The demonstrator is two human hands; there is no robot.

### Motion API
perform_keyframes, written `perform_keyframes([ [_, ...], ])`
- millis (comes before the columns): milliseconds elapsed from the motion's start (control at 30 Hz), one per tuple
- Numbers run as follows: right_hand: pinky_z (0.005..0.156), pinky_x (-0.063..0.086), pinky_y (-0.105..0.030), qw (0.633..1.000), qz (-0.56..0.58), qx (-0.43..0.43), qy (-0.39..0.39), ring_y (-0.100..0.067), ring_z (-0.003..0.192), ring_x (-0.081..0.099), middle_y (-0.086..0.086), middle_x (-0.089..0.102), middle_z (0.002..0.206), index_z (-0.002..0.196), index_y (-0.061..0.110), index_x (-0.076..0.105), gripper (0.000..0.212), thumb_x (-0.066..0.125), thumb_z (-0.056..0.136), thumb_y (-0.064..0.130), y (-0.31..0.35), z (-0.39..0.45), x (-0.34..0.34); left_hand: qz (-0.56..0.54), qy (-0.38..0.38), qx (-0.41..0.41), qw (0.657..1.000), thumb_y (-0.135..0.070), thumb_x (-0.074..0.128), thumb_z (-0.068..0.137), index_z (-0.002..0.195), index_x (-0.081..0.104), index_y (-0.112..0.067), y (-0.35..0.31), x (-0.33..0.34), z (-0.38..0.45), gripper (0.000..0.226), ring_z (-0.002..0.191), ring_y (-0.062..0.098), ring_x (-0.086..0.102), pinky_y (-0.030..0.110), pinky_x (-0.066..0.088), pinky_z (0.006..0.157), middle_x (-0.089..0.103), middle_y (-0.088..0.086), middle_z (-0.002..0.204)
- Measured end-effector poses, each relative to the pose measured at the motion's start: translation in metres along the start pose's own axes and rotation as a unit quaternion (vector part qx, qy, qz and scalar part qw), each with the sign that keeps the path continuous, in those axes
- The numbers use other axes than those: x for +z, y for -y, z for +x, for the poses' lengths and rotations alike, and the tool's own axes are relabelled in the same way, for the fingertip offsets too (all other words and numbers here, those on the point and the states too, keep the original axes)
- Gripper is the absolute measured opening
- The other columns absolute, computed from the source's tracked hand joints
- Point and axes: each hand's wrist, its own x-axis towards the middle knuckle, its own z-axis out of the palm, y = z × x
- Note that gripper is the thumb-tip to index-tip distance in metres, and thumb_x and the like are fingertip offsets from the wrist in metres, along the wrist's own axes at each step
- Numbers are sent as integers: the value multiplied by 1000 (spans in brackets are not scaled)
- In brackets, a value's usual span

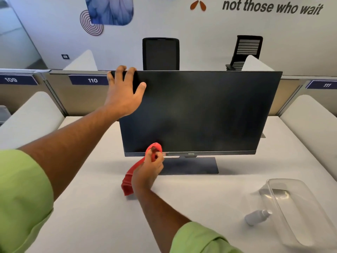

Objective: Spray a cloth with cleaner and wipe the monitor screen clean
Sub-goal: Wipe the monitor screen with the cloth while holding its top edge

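Note:
A black monitor (200,110) with a dark, switched-off screen stands on a white desk (94,212). My left hand (124,92) grips its top left corner, fingers over the upper edge and thumb on the screen. My right hand (148,170) holds a red cloth (134,170) bunched at the fingertips and presses it against the screen's lower left edge; the rest of the cloth hangs down to the desk. A small grey spray bottle (257,217) lies on its side at the right front of the desk.
A clear plastic tub (299,210) sits beside the spray bottle at the right. The monitor's flat base (193,166) rests mid-desk. White side dividers flank the desk, a partition runs behind, and two black office chairs (160,53) stand beyond it.

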Motion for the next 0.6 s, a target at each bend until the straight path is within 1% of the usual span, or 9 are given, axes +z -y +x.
perform_keyframes([
  [33,101,41,-12,999,-33,-27,17,-15,128,46,3,37,156,157,32,39,51,49,109,22,-1,-3,9,0,4,-3,1000,-53,42,96,146,33,-25,1,-1,0,58,144,40,17,55,33,115,26,5,153],
  [67,109,42,-19,997,-65,-44,24,-12,132,45,6,41,154,158,34,38,50,51,110,27,2,-10,14,-1,8,-3,1000,-52,43,97,147,33,-25,2,-3,0,58,144,40,16,55,33,115,26,5,154],
  [100,113,43,-23,992,-109,-64,28,-10,130,45,8,44,150,158,34,37,52,54,109,30,-3,-10,21,-5,13,-2,1000,-51,43,98,148,32,-25,2,-4,0,57,144,40,16,55,32,115,26,5,155],
  [133,115,44,-25,988,-127,-59,58,-10,124,46,9,46,146,157,34,39,53,57,108,29,-3,-9,23,-9,19,-1,1000,-50,44,99,149,32,-24,3,-6,1,57,145,39,14,55,31,115,25,5,155],
  [200,116,47,-28,974,-154,-102,130,-12,120,46,7,47,145,155,31,45,54,62,105,17,1,-4,20,-15,33,0,999,-49,43,100,150,31,-24,4,-9,3,57,147,39,12,55,30,116,23,4,158],
  [267,115,48,-30,953,-182,-138,201,-19,127,51,5,49,146,152,25,53,54,62,103,4,5,3,13,-15,47,1,999,-50,42,101,152,29,-25,4,-11,4,57,149,39,8,57,28,116,21,4,160],
  [400,113,50,-31,951,-138,-120,250,-19,126,56,5,55,142,145,23,60,43,51,108,4,11,16,-12,-14,61,5,998,-51,40,102,154,26,-26,2,-11,7,60,151,42,-1,59,18,120,16,4,164],
  [467,110,52,-33,960,-91,-100,244,-18,123,60,3,60,137,139,24,65,42,50,106,3,11,21,-27,-9,62,7,998,-51,41,102,156,24,-27,5,-11,6,61,151,43,-5,60,13,121,12,4,165],
  [600,100,60,-48,971,68,20,227,-30,109,72,-6,74,121,108,36,75,38,56,98,4,14,22,-59,-21,90,17,996,-48,45,101,159,13,-35,19,-13,1,67,151,41,-18,61,11,120,-8,-5,168],
])
